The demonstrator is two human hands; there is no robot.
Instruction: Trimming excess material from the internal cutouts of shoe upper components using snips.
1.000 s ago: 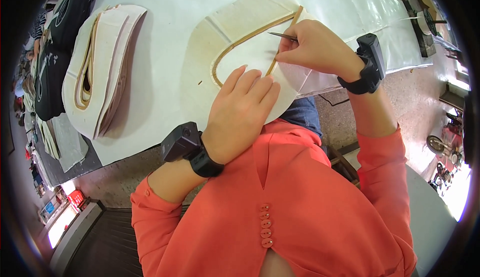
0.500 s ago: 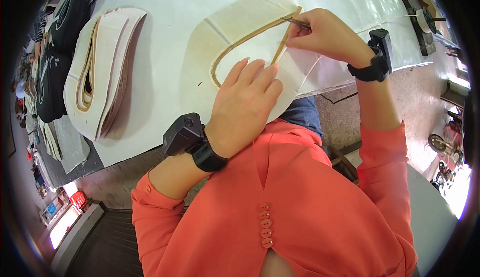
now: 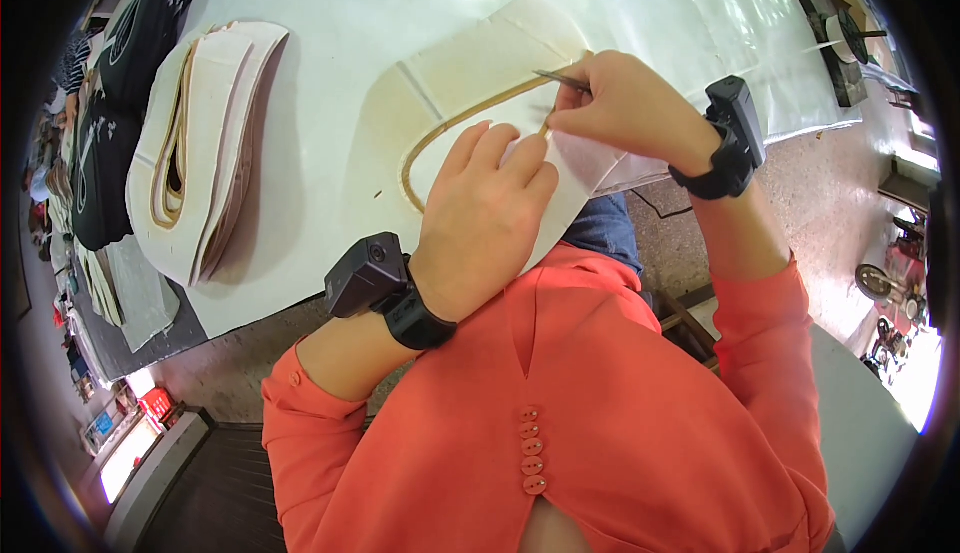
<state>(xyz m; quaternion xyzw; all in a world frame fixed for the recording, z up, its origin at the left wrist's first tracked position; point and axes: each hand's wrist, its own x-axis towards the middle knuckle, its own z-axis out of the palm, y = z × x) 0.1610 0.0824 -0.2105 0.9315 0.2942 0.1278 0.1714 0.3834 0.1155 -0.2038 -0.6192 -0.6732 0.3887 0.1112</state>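
A cream U-shaped fabric piece (image 3: 385,123) lies on the white-covered table, with a narrow gold-brown strip (image 3: 470,113) along its inner edge. My left hand (image 3: 485,218) rests flat on the piece, fingers stretched out over the lower part of the opening. Beyond it to the right, my right hand (image 3: 635,108) is closed round a slim pointed metal tool (image 3: 560,79), whose tip points left over the strip. The tool's handle is hidden in my palm, so its exact kind does not show. My right thumb and fingertips are beside the strip's right-hand run, close to my left fingertips.
A folded stack of similar cream pieces (image 3: 225,103) lies at the left. Past it are dark printed fabric pieces (image 3: 125,88). A spool (image 3: 845,38) stands at the table's far right edge. A small scrap (image 3: 378,194) lies left of my left hand.
The cream piece has slid a little toward me and to the left. My right hand has come nearer with the tool, toward my left fingers. My left hand has hardly moved.
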